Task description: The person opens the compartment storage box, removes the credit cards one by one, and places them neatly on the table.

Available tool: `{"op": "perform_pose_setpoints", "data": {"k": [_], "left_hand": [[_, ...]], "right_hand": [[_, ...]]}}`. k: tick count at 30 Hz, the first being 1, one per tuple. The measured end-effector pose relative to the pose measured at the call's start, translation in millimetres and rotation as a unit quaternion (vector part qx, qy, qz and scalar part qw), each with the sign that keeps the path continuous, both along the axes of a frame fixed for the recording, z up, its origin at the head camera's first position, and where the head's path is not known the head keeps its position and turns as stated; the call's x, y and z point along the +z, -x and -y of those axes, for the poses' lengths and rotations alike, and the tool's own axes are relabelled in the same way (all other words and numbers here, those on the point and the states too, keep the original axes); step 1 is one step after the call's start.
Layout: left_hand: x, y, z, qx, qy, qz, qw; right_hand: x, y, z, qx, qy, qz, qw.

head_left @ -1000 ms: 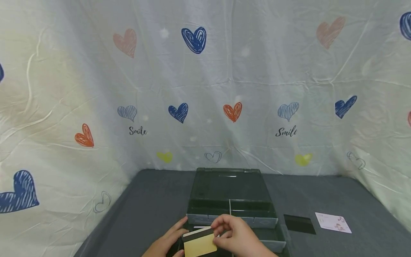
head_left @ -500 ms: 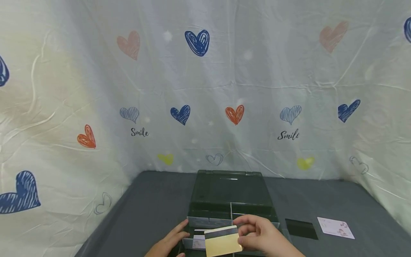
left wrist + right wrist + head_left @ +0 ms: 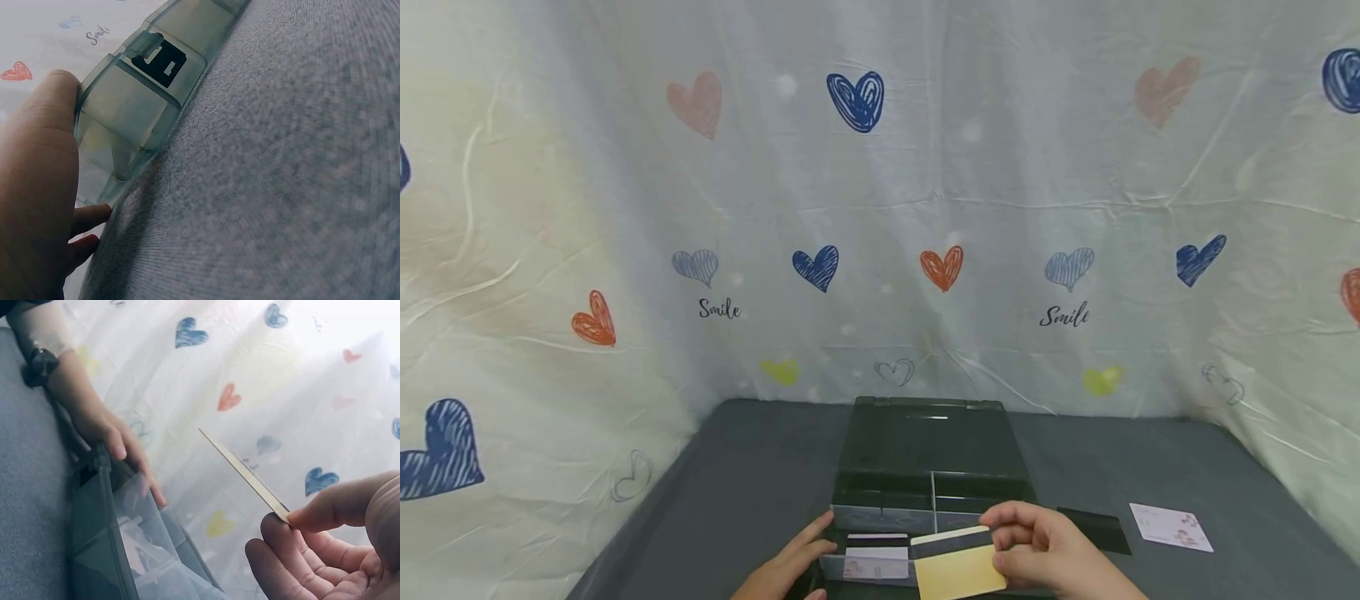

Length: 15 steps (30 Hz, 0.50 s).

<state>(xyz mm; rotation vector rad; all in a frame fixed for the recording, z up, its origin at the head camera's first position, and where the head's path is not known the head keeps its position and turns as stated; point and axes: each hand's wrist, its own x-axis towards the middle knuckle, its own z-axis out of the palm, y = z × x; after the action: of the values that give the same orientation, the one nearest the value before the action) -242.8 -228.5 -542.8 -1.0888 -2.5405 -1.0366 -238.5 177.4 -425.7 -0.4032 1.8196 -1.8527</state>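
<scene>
A yellow card [image 3: 961, 571] with a dark stripe along its top edge is pinched at its right end by my right hand [image 3: 1047, 546], over the front part of the box. In the right wrist view the card [image 3: 247, 478] shows edge-on between thumb and fingers. My left hand [image 3: 786, 567] rests at the left side of the dark translucent plastic box [image 3: 936, 437], fingers extended along its wall. A white card [image 3: 877, 553] with a black stripe sits in the box's left compartment, its lower part behind a clear divider.
On the grey cloth [image 3: 760, 467] right of the box lie a black card [image 3: 1099, 531], partly behind my right hand, and a pale pink printed card [image 3: 1171, 527]. The box lid leans open at the back, before a heart-patterned curtain [image 3: 880, 183].
My right hand has carried the yellow card rightward from the left compartment, uncovering the white card there. My left hand stays at the box's left side.
</scene>
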Motion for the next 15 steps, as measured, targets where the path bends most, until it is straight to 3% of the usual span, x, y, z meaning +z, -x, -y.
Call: {"op": "perform_pose_setpoints", "data": {"k": [7,15], "left_hand": [[2.2,-0.7,2.3,0.008,0.002,0.017,0.9998],[-7.4,2.7,-7.1,-0.006,-0.004,0.012,0.9999]], "right_hand": [[-2.5,6.1,-17,0.001,-0.008,-0.01,0.9999],[1.2,11.5,-43,0.027,-0.033,-0.007,0.9991]]}}
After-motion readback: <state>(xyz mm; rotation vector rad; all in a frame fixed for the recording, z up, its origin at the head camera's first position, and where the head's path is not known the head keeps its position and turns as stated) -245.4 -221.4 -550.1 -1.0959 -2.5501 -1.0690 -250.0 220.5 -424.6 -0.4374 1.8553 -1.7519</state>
